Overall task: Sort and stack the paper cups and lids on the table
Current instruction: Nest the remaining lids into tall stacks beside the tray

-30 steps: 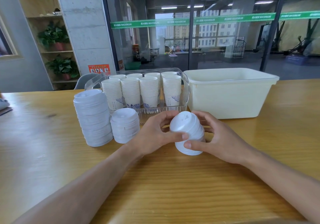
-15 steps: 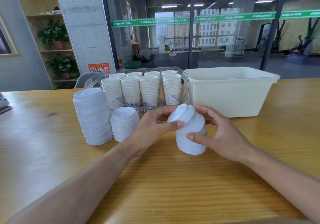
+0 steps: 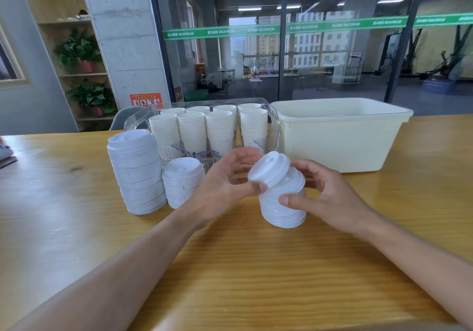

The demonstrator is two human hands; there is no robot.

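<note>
A short stack of white lids stands on the wooden table in front of me. My right hand grips its right side, thumb against the front. My left hand pinches the top lid, which is tilted up to the left and lifted off the stack. Further left stand a tall lid stack and a shorter lid stack. Several stacks of paper cups sit in a clear tray behind them.
A cream plastic bin stands at the back right, next to the clear tray. A glass wall runs behind the table. A shelf with potted plants is at the far left.
The lid stack has been set upright on the table. My left hand has peeled the top lid up and tilted it to the left, while my right hand keeps its hold on the stack.
</note>
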